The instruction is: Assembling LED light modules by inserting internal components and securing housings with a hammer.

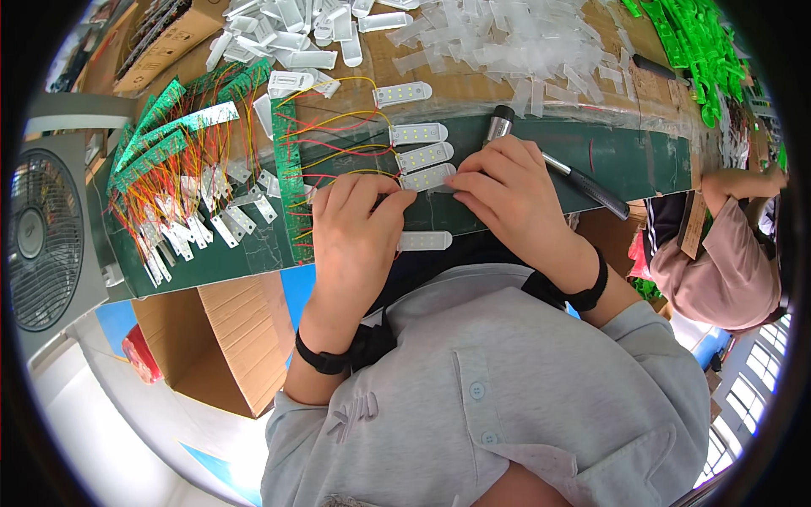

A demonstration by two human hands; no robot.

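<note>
Several small white LED lights lie in a column on the green table mat, joined by thin yellow, red and black wires to a long green circuit board. My left hand is closed at the left end of one LED light, thumb and forefinger pinched together. At that light's right end, my right hand pinches what looks like a small clear plastic strip; the fingers partly hide it. Nearer my body lies another LED light with a frosted look. Beside my right hand rests a hammer.
Wired circuit boards heap at the left, beside a fan. At the back are white plastic housings, clear strips and green parts. An open carton stands below. Another person sits at right.
</note>
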